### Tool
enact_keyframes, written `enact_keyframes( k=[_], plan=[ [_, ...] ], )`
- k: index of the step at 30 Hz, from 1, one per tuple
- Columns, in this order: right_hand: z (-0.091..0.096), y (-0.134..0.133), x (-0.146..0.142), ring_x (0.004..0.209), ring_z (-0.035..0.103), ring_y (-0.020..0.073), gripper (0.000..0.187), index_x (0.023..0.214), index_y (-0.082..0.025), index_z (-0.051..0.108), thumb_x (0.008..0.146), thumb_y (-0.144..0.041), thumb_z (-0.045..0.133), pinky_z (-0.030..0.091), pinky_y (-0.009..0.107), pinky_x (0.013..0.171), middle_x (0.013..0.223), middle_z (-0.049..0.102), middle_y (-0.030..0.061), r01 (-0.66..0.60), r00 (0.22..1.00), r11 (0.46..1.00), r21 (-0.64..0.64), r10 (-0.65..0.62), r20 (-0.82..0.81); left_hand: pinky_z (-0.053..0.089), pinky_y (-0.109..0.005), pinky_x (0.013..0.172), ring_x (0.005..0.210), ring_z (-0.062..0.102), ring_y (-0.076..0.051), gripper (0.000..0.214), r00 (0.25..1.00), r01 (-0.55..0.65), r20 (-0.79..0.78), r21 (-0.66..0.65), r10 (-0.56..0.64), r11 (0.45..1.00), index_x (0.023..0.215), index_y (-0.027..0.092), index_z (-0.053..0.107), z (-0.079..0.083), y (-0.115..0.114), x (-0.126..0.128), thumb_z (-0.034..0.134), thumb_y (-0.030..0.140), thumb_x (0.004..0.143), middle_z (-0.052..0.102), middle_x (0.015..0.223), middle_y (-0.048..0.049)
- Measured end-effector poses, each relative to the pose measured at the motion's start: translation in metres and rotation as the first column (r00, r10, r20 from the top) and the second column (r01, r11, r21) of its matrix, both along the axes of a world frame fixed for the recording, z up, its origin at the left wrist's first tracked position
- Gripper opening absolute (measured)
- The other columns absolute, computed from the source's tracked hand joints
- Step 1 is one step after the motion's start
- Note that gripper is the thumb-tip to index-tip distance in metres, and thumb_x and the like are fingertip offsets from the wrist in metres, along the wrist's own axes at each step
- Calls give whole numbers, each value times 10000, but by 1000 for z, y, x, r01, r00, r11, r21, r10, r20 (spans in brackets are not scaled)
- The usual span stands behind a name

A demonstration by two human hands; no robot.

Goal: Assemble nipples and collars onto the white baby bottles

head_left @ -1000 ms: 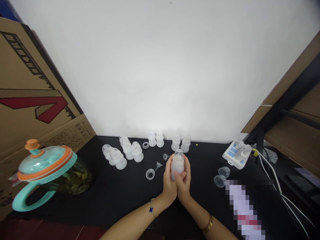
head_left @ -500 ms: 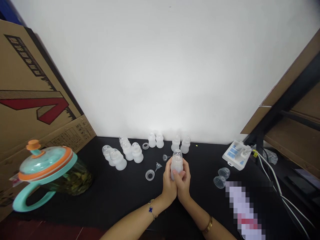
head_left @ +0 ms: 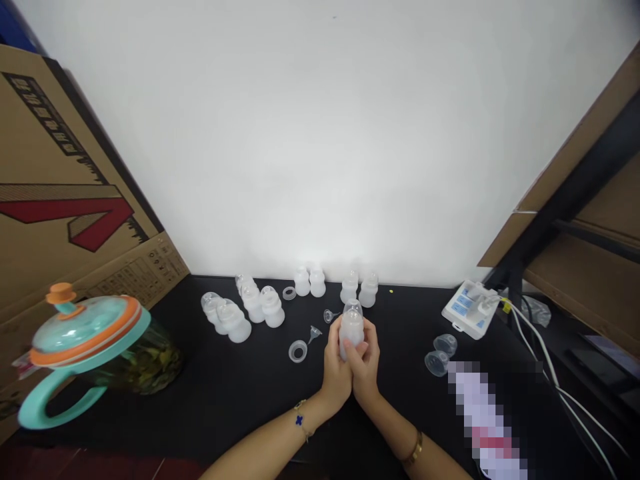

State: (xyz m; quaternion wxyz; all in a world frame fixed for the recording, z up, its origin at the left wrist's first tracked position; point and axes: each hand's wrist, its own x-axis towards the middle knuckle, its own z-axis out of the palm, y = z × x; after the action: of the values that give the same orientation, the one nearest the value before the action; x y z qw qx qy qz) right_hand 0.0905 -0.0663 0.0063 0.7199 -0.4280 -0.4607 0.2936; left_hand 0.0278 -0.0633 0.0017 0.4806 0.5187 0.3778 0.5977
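Note:
A small white baby bottle with a clear domed cap is clasped between both palms above the black table. My left hand wraps it from the left; my right hand wraps it from the right, thumb across its front. Just beyond stand two capped bottles by the wall, with two uncapped bottles to their left. Left of my hands lie a clear nipple and a ring collar. Another nipple and another ring lie farther back.
Several capped bottles stand at the left. A large pitcher with a turquoise handle is at the left edge. Two clear caps lie at right, near a white power box with cables. Cardboard rises at left.
The view has shifted slightly, so things sit a little further left. Both hands keep the same hold on the bottle; nothing else has visibly moved.

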Motion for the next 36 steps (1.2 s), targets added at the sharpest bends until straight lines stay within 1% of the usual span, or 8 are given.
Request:
enact_keyframes(
  k=[4, 9, 13, 15, 18, 23, 27, 36],
  plan=[
    [-1, 0, 0, 887, 660, 227, 377, 1162, -219, 606, 825, -368, 685, 542, 354, 784, 1018, 677, 59, -15, 1000, 1000, -7, 14, -22, 485, -372, 986, 1170, 595, -268, 606, 1000, 5, -27, 1, -5, 1000, 1374, 218, 487, -4, 2, 0, 708, 314, 818, 617, 1297, -109],
    [-4, 2, -1, 1045, 646, 265, 456, 1264, -223, 576, 843, -371, 671, 520, 403, 902, 1187, 659, 95, -39, 998, 999, -30, 37, -59, 474, -383, 1021, 1250, 560, -276, 653, 999, 1, -38, -17, -1, 1000, 1433, 231, 432, -5, 3, 1, 688, 332, 842, 561, 1393, -121],
    [-7, 1, -2, 900, 676, 237, 551, 1358, -246, 502, 849, -371, 671, 550, 377, 799, 1143, 672, 91, -90, 988, 995, -43, 84, -128, 469, -394, 1046, 1318, 517, -291, 756, 1000, -2, -15, -4, 2, 1000, 1504, 246, 335, -1, 3, 1, 690, 334, 843, 511, 1462, -131],
    [-7, 1, -2, 829, 673, 220, 554, 1361, -248, 500, 849, -373, 672, 553, 357, 742, 1102, 679, 84, -97, 985, 994, -50, 89, -145, 456, -398, 1066, 1331, 508, -290, 739, 1000, 6, -25, 12, -6, 1000, 1504, 250, 346, 0, 3, 0, 682, 324, 850, 510, 1468, -124],
    [-6, 1, -3, 802, 667, 213, 541, 1347, -245, 514, 847, -376, 674, 550, 344, 711, 1072, 683, 80, -88, 986, 994, -58, 79, -147, 423, -399, 1106, 1370, 468, -282, 695, 999, 8, -39, 31, -7, 1000, 1491, 261, 378, -1, 4, 0, 669, 302, 861, 499, 1484, -107],
    [-4, 2, -3, 829, 674, 221, 538, 1333, -226, 521, 844, -379, 683, 557, 359, 737, 1040, 685, 81, -62, 988, 996, -61, 52, -147, 391, -414, 1139, 1412, 413, -289, 683, 999, -9, -30, 35, 11, 999, 1470, 267, 419, 0, 5, 0, 689, 298, 843, 451, 1526, -102],
    [-3, 2, -3, 901, 680, 237, 536, 1324, -216, 535, 838, -380, 692, 557, 379, 786, 1095, 683, 95, -42, 988, 997, -62, 33, -148, 379, -423, 1148, 1417, 405, -293, 663, 1000, -16, -22, 15, 16, 1000, 1446, 258, 451, 2, 4, 0, 701, 303, 834, 450, 1526, -105],
    [-1, 3, -4, 946, 688, 253, 528, 1290, -210, 544, 828, -412, 699, 558, 399, 810, 1117, 695, 104, -26, 986, 996, -91, 11, -164, 364, -417, 1155, 1412, 411, -279, 639, 1000, -23, -10, -3, 23, 1000, 1428, 249, 462, 2, 4, 2, 698, 295, 837, 479, 1499, -105]
  ],
)
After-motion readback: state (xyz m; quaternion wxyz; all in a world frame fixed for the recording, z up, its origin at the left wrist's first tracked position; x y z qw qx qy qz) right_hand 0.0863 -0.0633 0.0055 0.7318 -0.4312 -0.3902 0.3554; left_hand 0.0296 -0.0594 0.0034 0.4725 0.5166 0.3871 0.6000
